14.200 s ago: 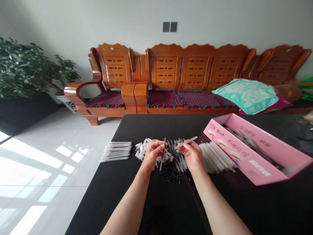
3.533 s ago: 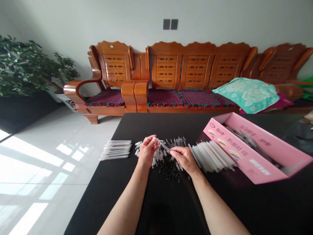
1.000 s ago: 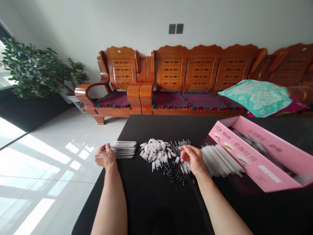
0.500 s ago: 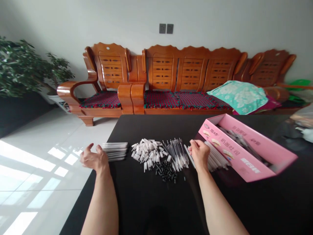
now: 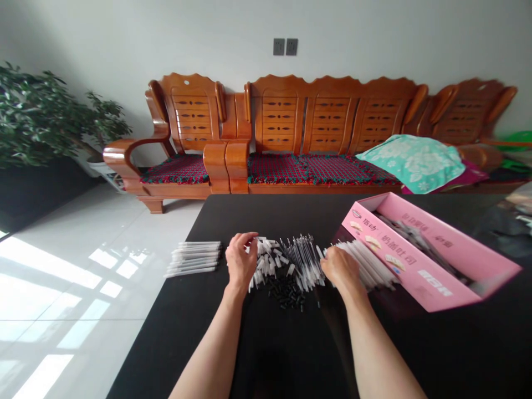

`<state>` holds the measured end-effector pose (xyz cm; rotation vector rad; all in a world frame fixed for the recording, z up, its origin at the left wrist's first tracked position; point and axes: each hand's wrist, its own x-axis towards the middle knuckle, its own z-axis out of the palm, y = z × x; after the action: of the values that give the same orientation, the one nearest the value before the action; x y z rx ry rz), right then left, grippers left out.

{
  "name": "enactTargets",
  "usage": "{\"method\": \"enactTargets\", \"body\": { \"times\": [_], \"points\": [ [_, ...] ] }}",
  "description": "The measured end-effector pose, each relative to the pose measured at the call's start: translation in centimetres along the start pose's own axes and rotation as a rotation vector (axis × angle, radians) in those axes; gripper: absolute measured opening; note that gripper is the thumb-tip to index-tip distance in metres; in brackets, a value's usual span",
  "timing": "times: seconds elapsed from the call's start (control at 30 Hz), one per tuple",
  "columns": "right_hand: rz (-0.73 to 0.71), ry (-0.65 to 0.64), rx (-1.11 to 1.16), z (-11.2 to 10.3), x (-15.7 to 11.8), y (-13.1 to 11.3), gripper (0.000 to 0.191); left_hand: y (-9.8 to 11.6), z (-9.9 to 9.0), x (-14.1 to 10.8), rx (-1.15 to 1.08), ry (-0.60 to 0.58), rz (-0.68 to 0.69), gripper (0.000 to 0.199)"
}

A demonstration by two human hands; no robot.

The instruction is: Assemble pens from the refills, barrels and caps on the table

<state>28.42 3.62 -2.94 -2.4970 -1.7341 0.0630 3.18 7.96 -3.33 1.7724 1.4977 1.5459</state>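
Observation:
My left hand (image 5: pixel 241 260) is over the left side of a pile of short white caps (image 5: pixel 268 265), its thumb and fingers apart. My right hand (image 5: pixel 341 269) has its fingers closed at the left edge of a stack of white tubes (image 5: pixel 372 263); what they hold, if anything, is hidden. Between the hands lie thin dark refills with whitish ends (image 5: pixel 305 263). Small black plugs (image 5: pixel 287 293) are heaped just in front of the caps. A row of white pens or tubes (image 5: pixel 195 257) lies at the left table edge.
An open pink box (image 5: pixel 415 260) with grey items inside stands right of the tubes on the black table (image 5: pixel 266 343). Behind are a wooden sofa (image 5: pixel 328 116) and a turquoise pillow (image 5: pixel 415 163). A dark plastic bag (image 5: pixel 494 227) lies at the far right.
My left hand has moved right, from beside the left row to the white caps. My right hand has turned fingers-down at the tubes. The view has shifted slightly.

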Motion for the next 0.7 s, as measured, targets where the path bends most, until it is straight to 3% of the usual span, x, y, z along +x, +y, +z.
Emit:
{"method": "enactTargets", "body": {
  "times": [0.13,0.27,0.43,0.6,0.7],
  "points": [
    [0.042,0.072,0.123,-0.2,0.3,0.0,0.02,1.2,2.5,-1.8,-0.057,-0.217,0.091,0.017],
    [-0.015,0.233,0.668,0.1,0.5,-0.4,0.018,0.7,4.1,-2.5,0.128,-0.336,0.213,0.023],
    [0.023,0.027,1.467,0.9,0.4,-1.3,0.02,0.0,5.0,-2.4,0.217,-0.448,0.336,0.03],
    [0.083,-0.086,1.716,1.2,0.3,-1.8,0.023,0.0,5.4,-2.6,0.281,-0.582,0.416,0.035],
    [0.063,-0.105,1.791,1.7,0.4,-2.0,0.022,0.1,5.3,-2.6,0.285,-0.592,0.403,0.033]
  ]
}}
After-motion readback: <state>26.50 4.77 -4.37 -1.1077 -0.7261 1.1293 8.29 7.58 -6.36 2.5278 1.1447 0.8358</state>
